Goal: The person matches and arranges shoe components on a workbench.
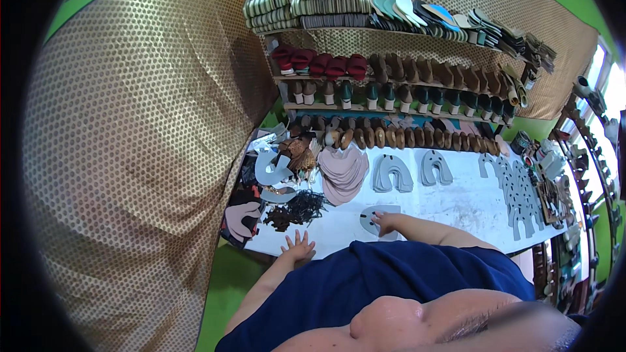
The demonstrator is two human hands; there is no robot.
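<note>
My left hand (298, 246) lies at the near edge of the white tabletop, palm down, its fingers spread with nothing in them. To the right, near the front middle, a curved grey cut-out piece (369, 220) rests flat on a pale grey sheet (393, 210). My right hand (387, 222) is at the right side of that piece, its fingers bent together. Whatever those fingers may hold is too small to make out. Left of centre, close beyond my left hand, lie dark brown and black scraps (297, 212).
Behind my hands lie a pink stack of cut pieces (343, 173) and arched grey stacks (392, 175). More grey arches (520, 199) cover the right side. Cluttered tools (551, 179) line the right edge. A shelf rack (391, 79) of shoes and soles stands at the back.
</note>
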